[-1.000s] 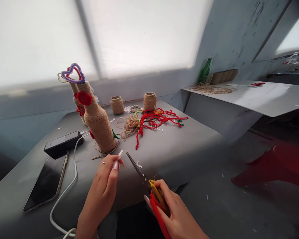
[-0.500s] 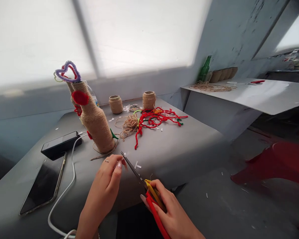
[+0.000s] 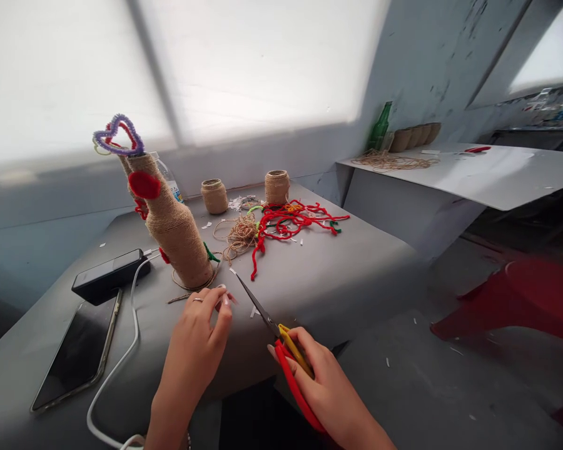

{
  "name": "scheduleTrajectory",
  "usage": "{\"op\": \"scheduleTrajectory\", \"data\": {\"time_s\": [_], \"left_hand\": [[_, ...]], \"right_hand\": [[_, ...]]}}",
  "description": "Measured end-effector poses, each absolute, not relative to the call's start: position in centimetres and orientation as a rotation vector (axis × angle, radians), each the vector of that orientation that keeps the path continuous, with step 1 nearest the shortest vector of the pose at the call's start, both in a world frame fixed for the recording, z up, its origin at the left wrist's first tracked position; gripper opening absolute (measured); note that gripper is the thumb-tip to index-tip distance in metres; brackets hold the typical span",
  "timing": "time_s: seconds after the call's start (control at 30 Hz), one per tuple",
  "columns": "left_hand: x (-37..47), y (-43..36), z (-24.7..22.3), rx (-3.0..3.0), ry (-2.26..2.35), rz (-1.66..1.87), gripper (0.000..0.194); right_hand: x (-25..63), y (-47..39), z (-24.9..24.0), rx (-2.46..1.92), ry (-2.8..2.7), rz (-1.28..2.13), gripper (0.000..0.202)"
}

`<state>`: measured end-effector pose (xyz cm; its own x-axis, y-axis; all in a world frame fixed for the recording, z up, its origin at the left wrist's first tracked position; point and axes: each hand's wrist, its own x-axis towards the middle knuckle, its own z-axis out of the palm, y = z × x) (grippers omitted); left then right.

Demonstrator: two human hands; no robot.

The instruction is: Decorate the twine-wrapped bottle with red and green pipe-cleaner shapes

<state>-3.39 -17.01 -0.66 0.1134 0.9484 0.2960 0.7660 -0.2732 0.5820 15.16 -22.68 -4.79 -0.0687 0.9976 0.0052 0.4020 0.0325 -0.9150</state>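
My right hand (image 3: 316,381) grips scissors (image 3: 293,359) with red and yellow handles. Their blades look closed and point up and left, a small white scrap near the tip. My left hand (image 3: 197,337) is pinched at the fingertips just left of the blades; whatever it holds is too small to make out. Beyond it stands a twine-wrapped bottle (image 3: 181,234) with red felt pieces. A purple heart of fuzzy wire (image 3: 134,144) shows at its top. A tangle of loose twine (image 3: 241,234) lies right of the bottle, beside red fuzzy wires (image 3: 286,225).
Two twine-wrapped jars (image 3: 214,197) stand at the table's back. A power bank (image 3: 110,275), a phone (image 3: 77,350) and a white cable (image 3: 135,312) lie left. A second table (image 3: 488,178) holds a green bottle (image 3: 380,128); a red stool (image 3: 525,300) is at right.
The scissors have moved up and slightly away from my left fingertips, and a white scrap now shows near their tip. The view has shifted slightly.
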Motion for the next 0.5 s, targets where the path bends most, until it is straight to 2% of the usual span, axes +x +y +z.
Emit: {"op": "scheduleTrajectory", "data": {"time_s": [0.17,0.3,0.4,0.5], "left_hand": [[-5.0,-18.4,-2.6,2.117,1.769,1.046,0.045],[-5.5,-19.6,-3.2,2.153,1.817,1.219,0.044],[-4.6,-19.8,-2.6,2.184,1.818,1.388,0.038],[-2.6,-19.4,-1.5,2.219,1.763,1.596,0.030]], "right_hand": [[17.9,-22.3,-4.3,-1.595,-1.600,0.870,0.021],[22.8,-20.6,-3.5,-1.792,-1.557,0.406,0.036],[27.0,-18.0,-2.5,-1.920,-1.581,0.037,0.037],[30.7,-14.8,-1.7,-1.988,-1.630,-0.154,0.039]]}}
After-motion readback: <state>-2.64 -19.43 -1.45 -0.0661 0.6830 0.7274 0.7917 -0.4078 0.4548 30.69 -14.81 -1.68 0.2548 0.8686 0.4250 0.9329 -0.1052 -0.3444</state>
